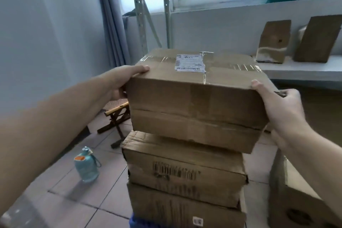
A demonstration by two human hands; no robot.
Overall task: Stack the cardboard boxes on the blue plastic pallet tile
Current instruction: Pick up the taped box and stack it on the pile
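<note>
A large taped cardboard box (198,102) with a white shipping label sits at the top of a stack. My left hand (125,81) grips its left side, thumb on the top edge. My right hand (277,109) grips its right side. Beneath it lie a second box (183,168) with a printed barcode and a third box (181,209) at the bottom. A sliver of the blue plastic pallet tile (136,223) shows under the stack's lower left corner; most of it is hidden.
A light blue water bottle (86,167) stands on the tiled floor to the left. A folding wooden stool (115,116) is behind it. Another open cardboard box (303,196) sits at the lower right. A metal shelf rack (299,72) holds two flattened cardboard pieces at the back right.
</note>
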